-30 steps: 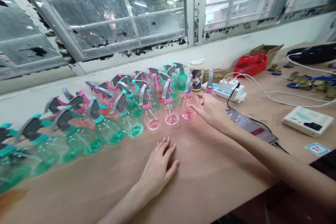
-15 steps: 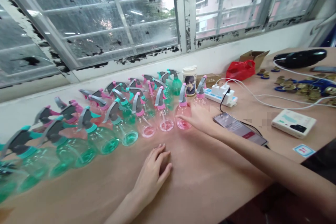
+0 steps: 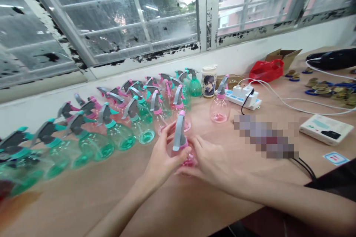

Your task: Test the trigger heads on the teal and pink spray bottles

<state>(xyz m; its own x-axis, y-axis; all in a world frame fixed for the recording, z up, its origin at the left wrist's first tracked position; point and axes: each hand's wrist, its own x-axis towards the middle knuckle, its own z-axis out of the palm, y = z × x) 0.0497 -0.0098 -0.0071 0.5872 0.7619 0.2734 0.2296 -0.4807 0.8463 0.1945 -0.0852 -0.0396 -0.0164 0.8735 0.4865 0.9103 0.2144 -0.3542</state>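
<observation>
Between my two hands is a pink spray bottle (image 3: 188,160) with a grey trigger head and a pink collar. My left hand (image 3: 164,152) wraps round its neck and collar from the left, thumb in front. From the right, my right hand (image 3: 211,159) grips the bottle's body, which is mostly hidden by the fingers. Behind them, clear pink spray bottles (image 3: 158,120) and green spray bottles (image 3: 122,135) stand upright in rows. Another pink spray bottle (image 3: 220,110) stands apart to the right.
A printed paper cup (image 3: 208,83) stands by the wall beside a white power strip (image 3: 244,98) with cables. Farther right are a red plastic bag (image 3: 266,71), a cardboard box (image 3: 286,57), brass-coloured parts (image 3: 319,87) and a white box (image 3: 326,129). A blurred patch (image 3: 264,137) covers something on the table.
My right hand has brought the pink spray bottle out of the front row towards me. My left hand has risen from the table and closed round its neck. The view has shifted slightly.
</observation>
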